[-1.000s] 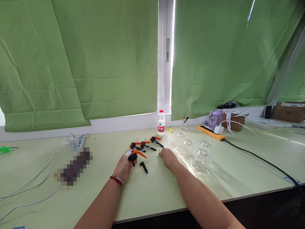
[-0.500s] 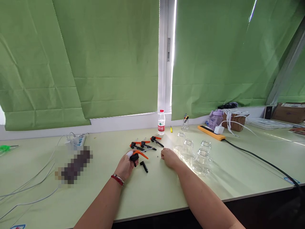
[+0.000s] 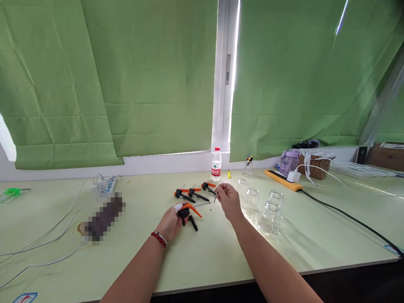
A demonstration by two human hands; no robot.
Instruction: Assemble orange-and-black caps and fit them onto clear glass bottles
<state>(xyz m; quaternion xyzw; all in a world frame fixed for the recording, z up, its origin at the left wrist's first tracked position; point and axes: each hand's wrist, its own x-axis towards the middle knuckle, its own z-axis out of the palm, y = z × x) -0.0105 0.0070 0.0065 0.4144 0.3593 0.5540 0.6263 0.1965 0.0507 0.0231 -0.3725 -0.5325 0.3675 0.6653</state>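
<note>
In the head view, water bottle (image 3: 216, 165) holds clear liquid; small glass jar (image 3: 248, 169) holds dark and yellow items. Left hand (image 3: 173, 221) is closed around orange-black tool (image 3: 184, 212), above the table (image 3: 126, 269). Right hand (image 3: 228, 201) pinches thin metal pin (image 3: 216, 195), near glass jars (image 3: 269, 216).

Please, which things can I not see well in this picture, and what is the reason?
All in the head view:
dark object at left: blurred by pixel blocks;
thin rod: upper end hidden by the right hand;
black-and-orange piece: partly covered by the left hand;
tiny piece between the hands: too small to identify;
brown box: cut off by right edge.
</note>
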